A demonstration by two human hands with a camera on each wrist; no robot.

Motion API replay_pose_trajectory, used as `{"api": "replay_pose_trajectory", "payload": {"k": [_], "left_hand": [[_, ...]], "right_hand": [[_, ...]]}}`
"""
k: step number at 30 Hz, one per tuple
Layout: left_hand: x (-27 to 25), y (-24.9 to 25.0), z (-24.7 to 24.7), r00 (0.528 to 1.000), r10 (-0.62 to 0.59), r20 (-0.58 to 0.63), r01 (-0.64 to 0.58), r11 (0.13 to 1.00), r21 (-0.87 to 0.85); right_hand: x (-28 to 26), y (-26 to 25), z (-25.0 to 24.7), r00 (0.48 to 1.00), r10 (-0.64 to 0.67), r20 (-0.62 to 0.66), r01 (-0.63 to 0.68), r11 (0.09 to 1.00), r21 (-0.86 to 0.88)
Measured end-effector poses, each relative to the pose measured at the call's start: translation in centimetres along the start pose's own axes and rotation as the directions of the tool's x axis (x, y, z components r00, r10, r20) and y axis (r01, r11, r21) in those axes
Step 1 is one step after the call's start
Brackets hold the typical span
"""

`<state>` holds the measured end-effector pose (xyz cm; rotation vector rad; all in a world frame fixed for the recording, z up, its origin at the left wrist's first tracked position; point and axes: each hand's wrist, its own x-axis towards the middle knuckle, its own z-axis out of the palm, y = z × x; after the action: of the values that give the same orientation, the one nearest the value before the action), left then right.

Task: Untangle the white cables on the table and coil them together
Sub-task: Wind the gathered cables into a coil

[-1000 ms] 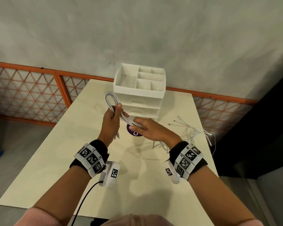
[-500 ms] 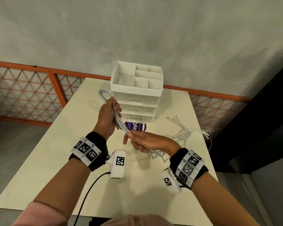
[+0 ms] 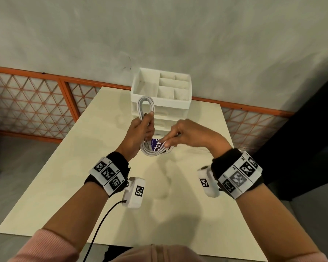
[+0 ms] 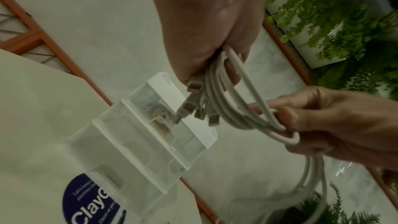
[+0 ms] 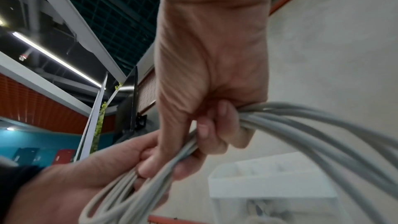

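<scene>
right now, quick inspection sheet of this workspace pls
surface: pale table, bare at the near end
job's things: white cables gathered in loops, held off the table
clutter: white drawer organiser; purple label beneath the coil
grippers: left hand grips the bundle; right hand pinches its lower loops
cables: black lead hanging from the left wrist camera
surroundings: grey wall, orange lattice railing, plants outside
</scene>
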<state>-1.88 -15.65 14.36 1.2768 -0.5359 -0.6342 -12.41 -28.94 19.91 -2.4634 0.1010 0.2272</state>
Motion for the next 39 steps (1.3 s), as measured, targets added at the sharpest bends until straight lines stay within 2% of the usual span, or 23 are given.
{"api": "replay_pose_trajectory", "payload": {"k": [3, 5, 7, 10, 12, 19, 24, 29, 32, 36, 39], "left_hand": [[-0.1, 0.7, 0.7, 0.999, -0.008, 0.034, 0.008, 1.000, -0.004], [-0.1, 1.2, 0.8, 0.999, -0.003, 0.045, 0.003, 1.000, 0.016], [0.0, 1.4, 0.5, 0.999, -0.006, 0.043, 0.005, 0.999, 0.039], [0.0, 1.7, -0.4, 0.999, -0.018, 0.037, 0.016, 0.999, 0.045], [-0.1, 1.9, -0.9, 0.999, -0.030, 0.042, 0.029, 0.999, 0.023], [-0.1, 2.1, -1.0, 0.992, -0.099, 0.074, 0.100, 0.995, -0.007], [-0.1, 2.1, 0.1, 0.988, -0.117, 0.105, 0.108, 0.990, 0.087], [-0.8, 2.1, 1.1, 0.985, -0.123, 0.123, 0.100, 0.979, 0.177], [-1.2, 2.1, 1.6, 0.977, -0.145, 0.159, 0.119, 0.980, 0.159], [-1.2, 1.6, 1.9, 0.978, -0.128, 0.164, 0.085, 0.965, 0.248], [-1.2, 1.4, 1.4, 0.976, -0.129, 0.174, 0.080, 0.961, 0.266]], "right_hand": [[0.2, -1.0, -0.8, 0.992, -0.018, -0.125, 0.018, 1.000, 0.001], [0.1, -1.5, -1.0, 0.987, -0.032, -0.157, 0.037, 0.999, 0.026], [0.0, -1.8, -1.0, 0.993, -0.038, -0.115, 0.043, 0.998, 0.039], [-0.6, -1.5, -1.5, 1.000, -0.016, 0.019, 0.015, 1.000, 0.021], [-0.7, -1.2, -1.6, 0.999, -0.027, 0.041, 0.026, 1.000, 0.016], [0.0, -0.9, -1.2, 0.983, -0.128, -0.129, 0.131, 0.991, 0.017], [0.2, -1.6, -1.3, 0.965, -0.163, -0.206, 0.159, 0.987, -0.035], [0.3, -2.4, -1.0, 0.951, -0.119, -0.287, 0.093, 0.991, -0.101], [0.4, -2.7, -0.4, 0.940, -0.155, -0.304, 0.111, 0.981, -0.158], [0.3, -2.6, 0.0, 0.915, -0.182, -0.360, 0.112, 0.972, -0.207], [0.0, -1.7, -1.0, 0.935, -0.083, -0.344, 0.039, 0.991, -0.131]]}}
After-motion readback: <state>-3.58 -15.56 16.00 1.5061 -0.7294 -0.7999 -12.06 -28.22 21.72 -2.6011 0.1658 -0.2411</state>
